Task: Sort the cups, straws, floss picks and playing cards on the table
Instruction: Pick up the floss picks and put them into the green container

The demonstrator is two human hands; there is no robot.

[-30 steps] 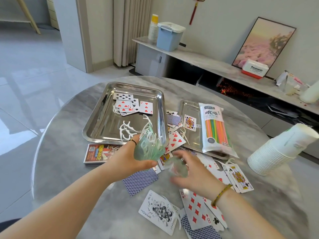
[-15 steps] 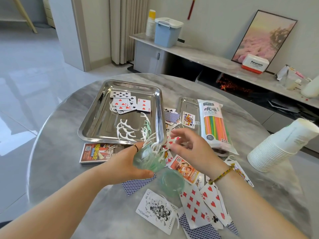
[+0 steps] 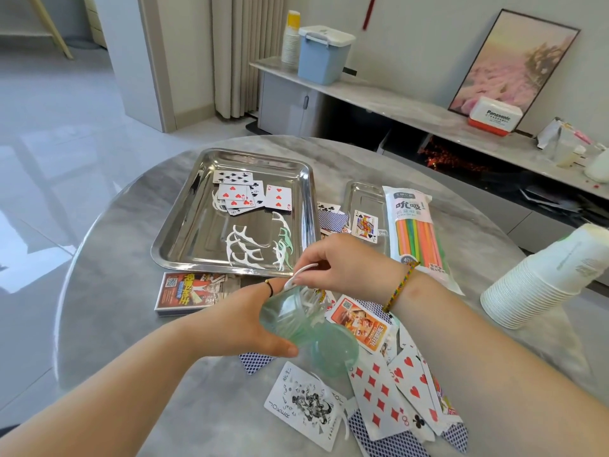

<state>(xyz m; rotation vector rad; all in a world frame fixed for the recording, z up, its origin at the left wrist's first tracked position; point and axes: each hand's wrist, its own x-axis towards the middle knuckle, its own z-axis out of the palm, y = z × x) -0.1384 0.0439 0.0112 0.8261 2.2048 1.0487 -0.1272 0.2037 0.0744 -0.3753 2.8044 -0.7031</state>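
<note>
My left hand [image 3: 245, 319] grips a clear green floss-pick container [image 3: 288, 313], tilted toward the tray, with white picks inside. My right hand [image 3: 342, 263] pinches a white floss pick [image 3: 298, 273] at the container's mouth. The container's round green lid [image 3: 334, 352] lies on the table just below it. A large steel tray [image 3: 184, 239] holds several floss picks [image 3: 245, 247] and playing cards [image 3: 244, 194]. More cards [image 3: 382, 397] are scattered over the table's near side. A bag of coloured straws [image 3: 417, 232] lies on a small steel tray [image 3: 362, 196]. Stacked white paper cups [image 3: 540, 285] lie tilted at the right.
A card box [image 3: 189, 291] lies in front of the large tray. The round grey marble table [image 3: 112, 291] ends close at left and front. Behind it runs a low shelf with a blue bin [image 3: 321, 54], a cup stack and a framed picture.
My right hand left the lid on the table and rose to the container's mouth, where it now pinches a pick. My left hand kept holding the container, tilting it lower.
</note>
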